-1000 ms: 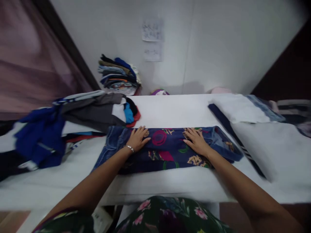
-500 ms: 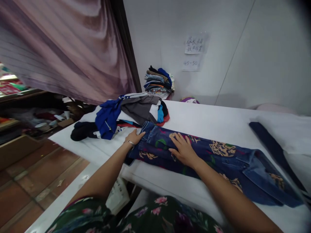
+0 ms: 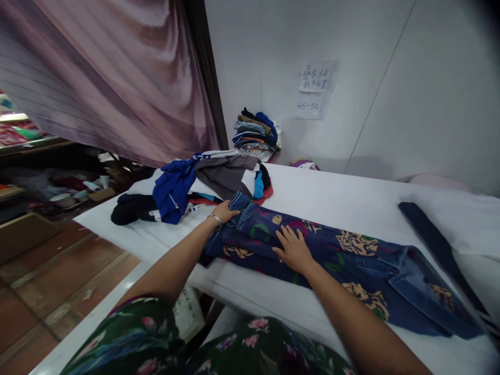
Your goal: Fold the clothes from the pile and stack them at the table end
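Observation:
A blue denim jacket [image 3: 355, 268] with tan, green and red patterns lies folded into a long strip on the white table, its collar end to the right. At the strip's left end, my left hand [image 3: 225, 212], with a bracelet at the wrist, grips the folded edge. Its thumb rests on top and its other fingers are partly hidden. My right hand [image 3: 296, 252] lies flat on the middle of the jacket, fingers spread.
A loose heap of clothes [image 3: 219, 174] lies beyond my left hand. Farther back, a folded clothes stack [image 3: 255, 135] stands against the wall near two paper signs [image 3: 314, 78]. A dark strip of cloth [image 3: 437, 239] lies at the right, and a pinkish curtain [image 3: 156, 88] hangs at the left.
My left hand has shifted slightly right and up with the jacket's end. My right hand has slid a little down and toward me, uncovering a tan print.

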`<state>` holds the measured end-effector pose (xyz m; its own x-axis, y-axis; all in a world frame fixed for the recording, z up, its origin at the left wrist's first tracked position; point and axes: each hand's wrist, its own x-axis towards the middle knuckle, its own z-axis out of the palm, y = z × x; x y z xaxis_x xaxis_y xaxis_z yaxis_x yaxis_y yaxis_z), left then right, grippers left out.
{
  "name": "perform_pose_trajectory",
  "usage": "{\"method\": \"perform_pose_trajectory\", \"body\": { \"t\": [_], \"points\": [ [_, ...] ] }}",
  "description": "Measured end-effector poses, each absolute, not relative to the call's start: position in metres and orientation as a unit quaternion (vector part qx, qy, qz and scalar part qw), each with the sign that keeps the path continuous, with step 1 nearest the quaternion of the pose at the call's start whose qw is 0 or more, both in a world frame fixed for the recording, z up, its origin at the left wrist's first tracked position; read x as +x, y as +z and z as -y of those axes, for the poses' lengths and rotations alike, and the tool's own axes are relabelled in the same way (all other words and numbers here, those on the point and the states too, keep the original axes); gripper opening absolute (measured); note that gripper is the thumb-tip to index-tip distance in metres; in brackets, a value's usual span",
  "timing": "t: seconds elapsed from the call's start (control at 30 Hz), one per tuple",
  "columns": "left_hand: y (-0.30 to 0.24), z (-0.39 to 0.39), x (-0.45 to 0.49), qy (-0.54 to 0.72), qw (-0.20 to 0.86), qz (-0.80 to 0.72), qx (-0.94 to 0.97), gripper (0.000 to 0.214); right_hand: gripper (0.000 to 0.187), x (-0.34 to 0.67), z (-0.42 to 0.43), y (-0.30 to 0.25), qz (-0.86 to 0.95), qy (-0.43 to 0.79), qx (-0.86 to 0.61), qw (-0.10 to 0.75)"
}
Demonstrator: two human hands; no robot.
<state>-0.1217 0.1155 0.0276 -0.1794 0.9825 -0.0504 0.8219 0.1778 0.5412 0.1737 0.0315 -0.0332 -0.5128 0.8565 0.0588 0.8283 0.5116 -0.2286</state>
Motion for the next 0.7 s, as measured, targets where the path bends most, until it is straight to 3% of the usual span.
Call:
{"method": "perform_pose_trajectory", "body": {
  "t": [0.13, 0.23, 0.3, 0.5, 0.6, 0.7],
  "points": [
    [0.045, -0.119, -0.119, 0.217, 0.229, -0.729, 0.608, 0.05, 0.063, 0.174, -0.032, -0.032, 0.862, 0.104, -0.489, 0.086],
    [0.051, -0.117, -0.117, 0.228, 0.354, -0.693, 0.584, 0.066, 0.064, 0.174, -0.032, -0.029, 0.857, 0.126, -0.491, 0.095],
    [0.05, -0.113, -0.115, 0.233, 0.384, -0.676, 0.584, 0.08, 0.064, 0.174, -0.031, -0.027, 0.856, 0.134, -0.49, 0.098],
    [0.046, -0.103, -0.101, 0.101, 0.196, -0.729, 0.648, 0.118, 0.061, 0.174, -0.027, -0.02, 0.856, 0.15, -0.482, 0.113],
    [0.052, -0.102, -0.094, 0.048, 0.147, -0.73, 0.665, 0.115, 0.061, 0.168, -0.024, -0.013, 0.851, 0.151, -0.478, 0.157],
    [0.061, -0.102, -0.09, 0.072, 0.143, -0.714, 0.682, 0.109, 0.063, 0.161, -0.022, -0.011, 0.857, 0.135, -0.461, 0.186]
  ]
}}
